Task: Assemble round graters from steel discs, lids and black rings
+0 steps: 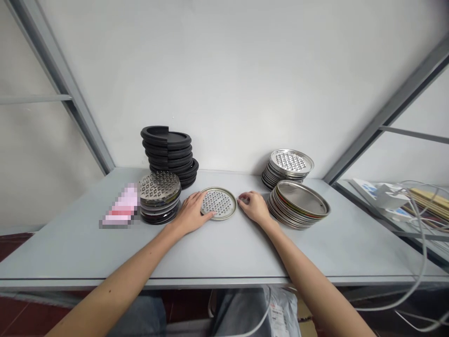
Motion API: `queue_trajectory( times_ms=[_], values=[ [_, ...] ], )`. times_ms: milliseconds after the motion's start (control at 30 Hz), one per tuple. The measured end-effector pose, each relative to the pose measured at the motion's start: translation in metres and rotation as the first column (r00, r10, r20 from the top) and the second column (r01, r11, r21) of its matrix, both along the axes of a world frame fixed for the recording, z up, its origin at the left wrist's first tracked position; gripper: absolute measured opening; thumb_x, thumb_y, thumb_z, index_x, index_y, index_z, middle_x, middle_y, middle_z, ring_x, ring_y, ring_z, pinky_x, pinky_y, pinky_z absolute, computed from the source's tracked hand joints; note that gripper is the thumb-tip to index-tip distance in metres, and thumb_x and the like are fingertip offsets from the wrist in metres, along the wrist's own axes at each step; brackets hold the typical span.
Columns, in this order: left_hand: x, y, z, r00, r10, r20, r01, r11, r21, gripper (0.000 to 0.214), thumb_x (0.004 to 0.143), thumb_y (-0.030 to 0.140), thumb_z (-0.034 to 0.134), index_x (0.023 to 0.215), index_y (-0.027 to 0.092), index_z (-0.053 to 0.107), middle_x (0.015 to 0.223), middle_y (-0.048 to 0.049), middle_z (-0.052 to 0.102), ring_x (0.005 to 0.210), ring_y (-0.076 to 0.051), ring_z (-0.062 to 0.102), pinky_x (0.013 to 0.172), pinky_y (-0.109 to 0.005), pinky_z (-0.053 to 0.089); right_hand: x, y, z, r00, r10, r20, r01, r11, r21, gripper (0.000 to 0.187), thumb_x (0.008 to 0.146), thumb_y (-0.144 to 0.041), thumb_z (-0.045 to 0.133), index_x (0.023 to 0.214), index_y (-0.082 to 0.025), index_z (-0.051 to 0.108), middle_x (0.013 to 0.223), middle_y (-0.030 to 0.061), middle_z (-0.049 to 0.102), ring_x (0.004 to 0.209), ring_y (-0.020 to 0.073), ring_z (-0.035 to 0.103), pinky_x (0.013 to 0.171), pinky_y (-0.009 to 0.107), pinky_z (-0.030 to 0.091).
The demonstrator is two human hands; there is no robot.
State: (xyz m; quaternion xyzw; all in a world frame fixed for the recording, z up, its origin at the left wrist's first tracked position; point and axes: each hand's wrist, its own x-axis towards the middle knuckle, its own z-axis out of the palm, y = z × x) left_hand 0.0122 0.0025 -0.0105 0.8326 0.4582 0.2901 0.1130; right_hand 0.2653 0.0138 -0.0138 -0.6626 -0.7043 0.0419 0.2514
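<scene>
A round perforated metal disc with a brassy rim lies flat on the grey table. My left hand rests on the disc's left edge, its fingers stretched over the rim. My right hand sits just right of the disc with its fingers curled at the rim, and whether it grips the edge is unclear. Beside my left hand stands a stack of assembled grater discs.
A pile of black round lids stands at the back left. At the right are a stack of plain metal trays and, behind it, a stack of perforated metal discs. A blurred pink object lies at the left. Cables and papers sit on the right.
</scene>
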Motion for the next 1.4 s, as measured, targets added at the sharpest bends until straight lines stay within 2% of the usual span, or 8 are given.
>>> queue_trajectory(
  times_ms=[167, 300, 367, 500, 633, 933, 1233, 1400],
  values=[
    [-0.005, 0.001, 0.004, 0.987, -0.156, -0.026, 0.15, 0.975, -0.161, 0.064, 0.084, 0.039, 0.059, 0.141, 0.02, 0.036, 0.146, -0.0128, 0.038, 0.138, -0.029, 0.029, 0.113, -0.049, 0.022, 0.008, 0.003, 0.005, 0.979, 0.035, -0.203, -0.034, 0.999, 0.007, 0.016, 0.077, -0.031, 0.059, 0.079, -0.018, 0.067, 0.072, 0.0038, 0.069, 0.067, 0.0167, 0.062, 0.065, 0.026, 0.044],
    [-0.009, 0.001, 0.005, 0.95, -0.31, -0.024, 0.296, 0.925, -0.238, 0.059, 0.09, 0.033, 0.052, 0.145, 0.027, 0.029, 0.152, -0.0075, 0.028, 0.142, -0.023, 0.018, 0.115, -0.05, 0.014, 0.015, 0.01, 0.018, 0.904, 0.186, -0.385, -0.165, 0.982, 0.088, 0.024, 0.079, -0.035, 0.059, 0.092, -0.017, 0.068, 0.072, 0.003, 0.068, 0.061, 0.015, 0.061, 0.06, 0.025, 0.045],
    [-0.01, 0.001, 0.005, 0.943, -0.332, -0.033, 0.315, 0.918, -0.242, 0.055, 0.092, 0.032, 0.049, 0.144, 0.03, 0.031, 0.152, -0.006, 0.028, 0.142, -0.021, 0.018, 0.115, -0.05, 0.014, 0.014, 0.017, 0.024, 0.886, 0.24, -0.397, -0.239, 0.97, 0.052, 0.026, 0.079, -0.035, 0.058, 0.095, -0.017, 0.069, 0.072, 0.0025, 0.068, 0.057, 0.0141, 0.061, 0.059, 0.025, 0.046],
    [-0.011, 0.001, 0.004, 0.956, -0.293, -0.029, 0.284, 0.943, -0.176, 0.052, 0.089, 0.033, 0.054, 0.139, 0.028, 0.04, 0.149, -0.0065, 0.034, 0.141, -0.023, 0.024, 0.115, -0.047, 0.02, 0.002, 0.033, 0.026, 0.862, 0.308, -0.404, -0.382, 0.917, -0.116, 0.024, 0.075, -0.033, 0.062, 0.088, -0.015, 0.071, 0.065, 0.002, 0.068, 0.054, 0.0133, 0.06, 0.058, 0.024, 0.046],
    [-0.01, 0.001, 0.007, 0.97, -0.244, 0.015, 0.244, 0.963, -0.115, 0.05, 0.084, 0.033, 0.061, 0.132, 0.023, 0.05, 0.139, -0.0083, 0.048, 0.13, -0.024, 0.042, 0.111, -0.04, 0.032, -0.005, 0.039, 0.016, 0.787, 0.293, -0.543, -0.444, 0.88, -0.169, 0.035, 0.071, -0.037, 0.067, 0.096, -0.012, 0.067, 0.059, -0.0003, 0.065, 0.051, 0.0113, 0.055, 0.052, 0.022, 0.042],
    [-0.009, -0.001, 0.01, 0.97, -0.24, 0.027, 0.242, 0.965, -0.098, 0.042, 0.083, 0.033, 0.061, 0.123, 0.022, 0.057, 0.128, -0.0081, 0.056, 0.121, -0.024, 0.05, 0.106, -0.038, 0.037, -0.005, 0.036, 0.006, 0.735, 0.239, -0.635, -0.436, 0.883, -0.172, 0.024, 0.071, -0.026, 0.064, 0.09, -0.012, 0.069, 0.075, 0.005, 0.071, 0.067, 0.0148, 0.062, 0.064, 0.025, 0.048],
    [-0.007, 0.0, 0.01, 0.97, -0.241, 0.036, 0.243, 0.968, -0.067, 0.037, 0.084, 0.031, 0.061, 0.119, 0.02, 0.059, 0.122, -0.0078, 0.06, 0.116, -0.023, 0.053, 0.103, -0.036, 0.039, 0.002, 0.035, 0.001, 0.738, 0.295, -0.607, -0.454, 0.882, -0.124, 0.032, 0.071, -0.038, 0.068, 0.086, -0.012, 0.074, 0.066, 0.0041, 0.069, 0.052, 0.011, 0.053, 0.051, 0.023, 0.041],
    [-0.007, 0.001, 0.009, 0.974, -0.224, 0.037, 0.226, 0.973, -0.045, 0.034, 0.085, 0.028, 0.059, 0.117, 0.018, 0.06, 0.119, -0.0076, 0.061, 0.113, -0.023, 0.054, 0.101, -0.035, 0.041, 0.001, 0.034, 0.002, 0.724, 0.27, -0.635, -0.442, 0.888, -0.126, 0.035, 0.072, -0.04, 0.065, 0.093, -0.012, 0.073, 0.077, 0.0072, 0.073, 0.058, 0.0133, 0.057, 0.054, 0.024, 0.044]
  ],
)
